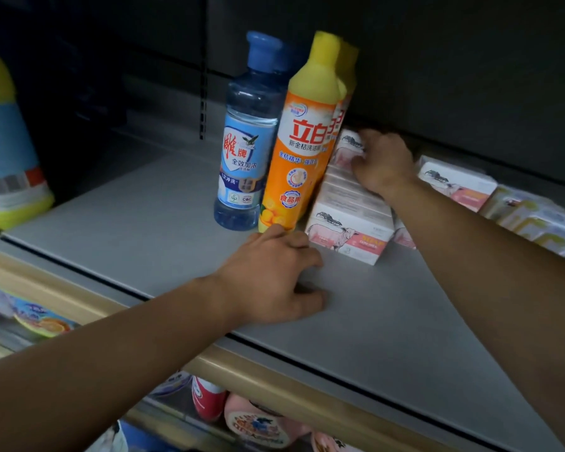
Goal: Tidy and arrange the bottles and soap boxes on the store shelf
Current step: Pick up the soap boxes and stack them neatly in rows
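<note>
White soap boxes lie under right hand fingers.

we note a dark back panel behind the shelf, with a slotted upright running down it left of centre. along the front edge we see a tan price rail. on the tier below we record a red-and-white container, a pink pack just right of it, and at far left a pouch with an orange print. labels there are too blurred to read.
</note>
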Demonstrator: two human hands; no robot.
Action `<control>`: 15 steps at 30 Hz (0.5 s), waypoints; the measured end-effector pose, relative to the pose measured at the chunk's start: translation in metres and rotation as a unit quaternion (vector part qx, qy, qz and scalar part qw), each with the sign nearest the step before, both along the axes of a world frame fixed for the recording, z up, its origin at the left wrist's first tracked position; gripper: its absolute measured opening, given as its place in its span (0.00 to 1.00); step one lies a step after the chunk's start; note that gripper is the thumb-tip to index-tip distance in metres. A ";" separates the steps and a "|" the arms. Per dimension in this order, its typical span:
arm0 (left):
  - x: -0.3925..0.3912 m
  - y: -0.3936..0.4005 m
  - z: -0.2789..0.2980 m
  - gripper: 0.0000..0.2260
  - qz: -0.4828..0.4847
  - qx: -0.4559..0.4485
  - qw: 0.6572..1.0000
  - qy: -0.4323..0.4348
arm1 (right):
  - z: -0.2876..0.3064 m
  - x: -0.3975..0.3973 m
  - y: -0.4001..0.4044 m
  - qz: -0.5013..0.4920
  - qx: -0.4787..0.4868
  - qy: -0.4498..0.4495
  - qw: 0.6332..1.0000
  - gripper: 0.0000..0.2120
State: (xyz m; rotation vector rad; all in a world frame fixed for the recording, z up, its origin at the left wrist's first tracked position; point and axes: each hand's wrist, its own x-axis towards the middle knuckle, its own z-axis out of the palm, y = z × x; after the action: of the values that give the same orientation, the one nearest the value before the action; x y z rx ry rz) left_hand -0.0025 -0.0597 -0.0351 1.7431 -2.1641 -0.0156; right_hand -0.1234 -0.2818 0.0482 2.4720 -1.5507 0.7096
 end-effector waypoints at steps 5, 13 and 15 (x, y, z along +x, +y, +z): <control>0.000 -0.001 0.000 0.25 0.003 0.002 1.000 0.002 | 0.005 -0.004 -0.009 0.019 0.106 -0.044 0.993 0.26; 0.001 0.000 0.000 0.25 0.004 0.006 1.000 0.008 | 0.007 0.003 -0.017 0.031 0.161 -0.052 0.985 0.27; 0.000 0.000 0.001 0.25 0.003 0.006 1.000 0.011 | 0.007 0.003 -0.017 0.040 0.176 -0.061 0.982 0.28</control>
State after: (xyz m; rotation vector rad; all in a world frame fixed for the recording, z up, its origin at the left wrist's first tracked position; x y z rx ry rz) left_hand -0.0020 -0.0600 -0.0344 1.7497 -2.1476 -0.0461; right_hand -0.1207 -0.2983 0.0555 2.8050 -1.7626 0.6587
